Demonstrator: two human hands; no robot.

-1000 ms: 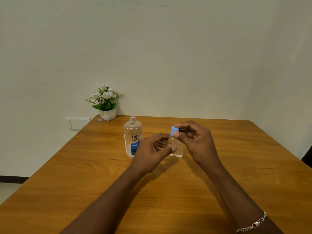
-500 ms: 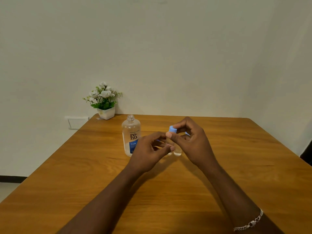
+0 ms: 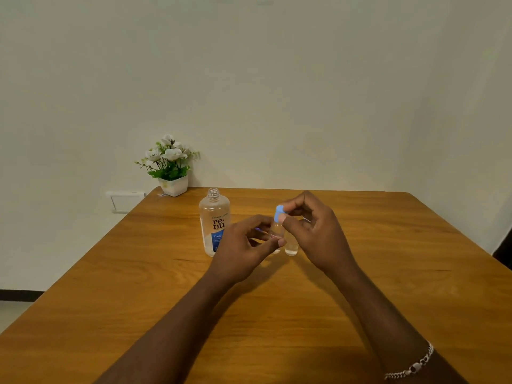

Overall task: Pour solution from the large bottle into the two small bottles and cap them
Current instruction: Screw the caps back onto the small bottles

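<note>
Bottles: three on the worktop (image 3: 155, 278). One large bottle (image 3: 214, 223), neck open, and two small ones just right of it. Left hand (image 3: 243, 250) pinches the first small bottle (image 3: 277, 230) by its body, and right hand (image 3: 313, 231) pinches the one blue cap (image 3: 279, 212) atop it. Second small bottle (image 3: 291, 246) stands just beside, between both hands.

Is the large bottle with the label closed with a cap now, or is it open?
Open. The large bottle stands upright on the table, and its threaded neck is bare, with no cap on it.
</note>
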